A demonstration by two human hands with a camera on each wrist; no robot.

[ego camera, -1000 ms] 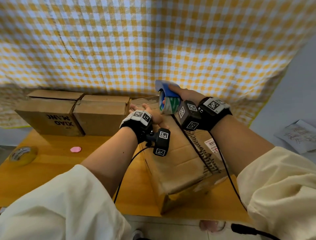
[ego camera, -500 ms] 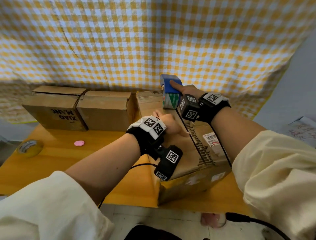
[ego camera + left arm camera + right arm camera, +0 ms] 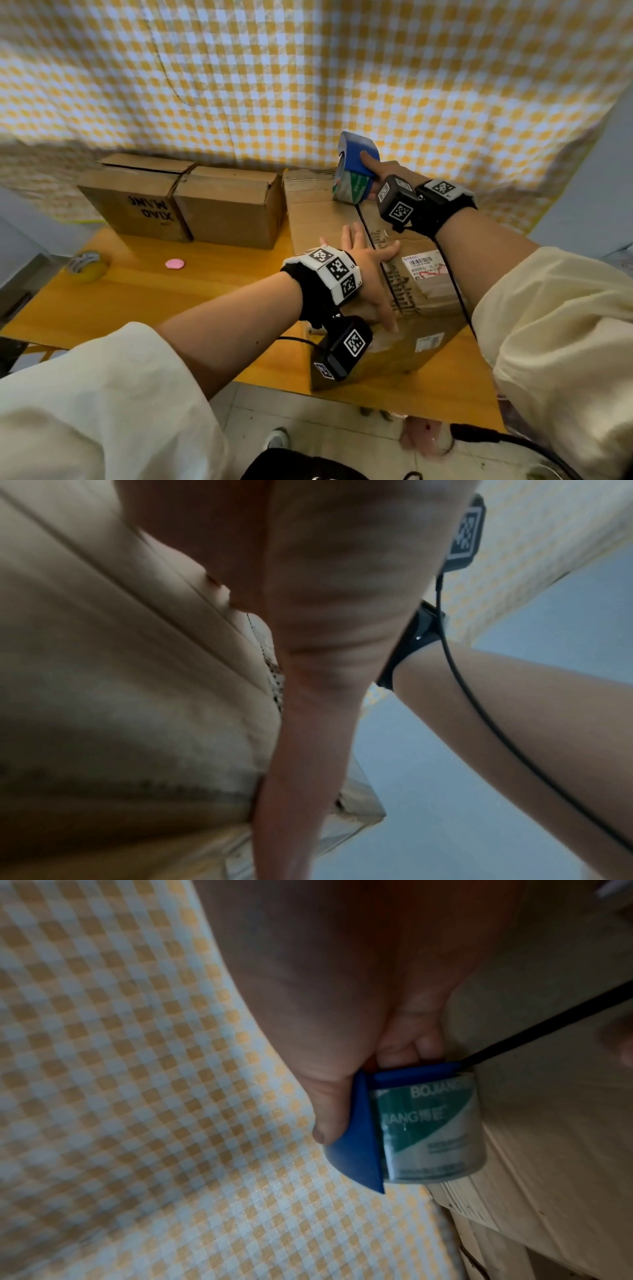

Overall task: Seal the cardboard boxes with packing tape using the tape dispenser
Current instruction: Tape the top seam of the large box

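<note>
since half a second ago my left hand (image 3: 368, 270) has slid nearer along the box (image 3: 329, 219) top, fingers now spread flat and pressing the flaps by the centre seam. my right hand (image 3: 385, 171) grips the blue tape dispenser (image 3: 356, 171), thumb along its side, roll touching the box's far end at the seam, about where it was. left of the box two more cardboard boxes (image 3: 185, 202) stand against the checked cloth (image 3: 308, 68); further left lie a pink disc (image 3: 175, 263) and a tape roll (image 3: 85, 265) on the table (image 3: 137, 294).
</note>
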